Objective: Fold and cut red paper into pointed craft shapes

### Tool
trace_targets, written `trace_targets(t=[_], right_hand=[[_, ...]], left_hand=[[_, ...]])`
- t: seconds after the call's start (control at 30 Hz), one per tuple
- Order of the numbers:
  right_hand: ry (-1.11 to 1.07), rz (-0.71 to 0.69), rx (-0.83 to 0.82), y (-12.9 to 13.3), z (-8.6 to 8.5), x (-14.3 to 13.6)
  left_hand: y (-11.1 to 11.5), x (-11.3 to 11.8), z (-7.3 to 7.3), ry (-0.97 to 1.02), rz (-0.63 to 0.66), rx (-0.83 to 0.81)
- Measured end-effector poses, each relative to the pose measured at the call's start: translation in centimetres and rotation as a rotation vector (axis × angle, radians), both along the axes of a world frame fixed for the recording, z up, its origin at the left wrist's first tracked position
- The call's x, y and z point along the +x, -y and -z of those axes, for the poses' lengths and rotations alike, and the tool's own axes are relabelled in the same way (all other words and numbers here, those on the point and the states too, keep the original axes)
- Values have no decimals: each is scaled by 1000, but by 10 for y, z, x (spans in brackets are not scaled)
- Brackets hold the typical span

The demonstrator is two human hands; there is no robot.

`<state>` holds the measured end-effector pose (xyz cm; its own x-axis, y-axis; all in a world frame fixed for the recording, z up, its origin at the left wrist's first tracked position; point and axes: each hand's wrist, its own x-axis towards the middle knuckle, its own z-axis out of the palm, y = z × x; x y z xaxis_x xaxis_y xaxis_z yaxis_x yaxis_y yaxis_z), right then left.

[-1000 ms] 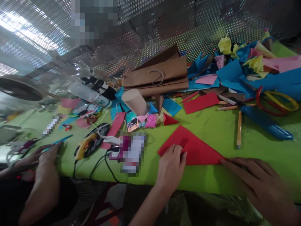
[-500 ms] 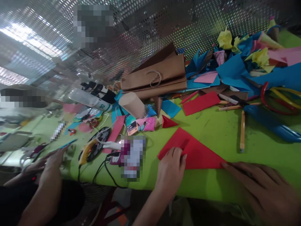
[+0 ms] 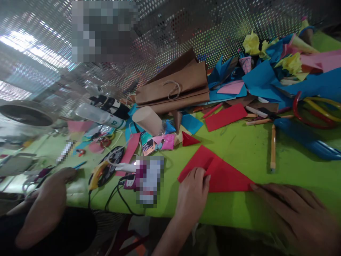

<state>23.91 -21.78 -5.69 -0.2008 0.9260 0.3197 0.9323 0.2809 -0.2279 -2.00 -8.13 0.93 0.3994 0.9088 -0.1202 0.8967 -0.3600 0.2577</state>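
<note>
At the far left, a co-worker's forearm reaches over the near edge of the green worktop. To its right lies a black cord reel with a yellow handle, then a phone with its screen blurred. Beyond them, on the far side, rests a brown paper bag with a twine loop. The person's left hand lies on the left part of a folded red paper, fingers bent over it — whether this grip pinches or only presses, I cannot tell. The paper lies flat near the worktop's near edge. A pencil lies beyond its right tip, which the right hand touches with extended fingers — its thumb is hidden, so I cannot tell its grip. Farther right sits a blue handle.
</note>
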Motion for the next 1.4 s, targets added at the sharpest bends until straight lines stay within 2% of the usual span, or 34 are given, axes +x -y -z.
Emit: trace_targets(t=[0.2, 0.57, 1.2, 1.4], right_hand=[[7, -24, 0, -1, 0, 1], [-82, -17, 48, -3, -15, -5], [-156, 17, 33, -5, -23, -9], [-122, -12, 28, -3, -19, -6]], left_hand=[[-2, -1, 0, -12, 16, 15], [-2, -1, 0, -52, 43, 51], [-3, -3, -1, 1, 39, 11], [-3, -2, -2, -13, 26, -14]])
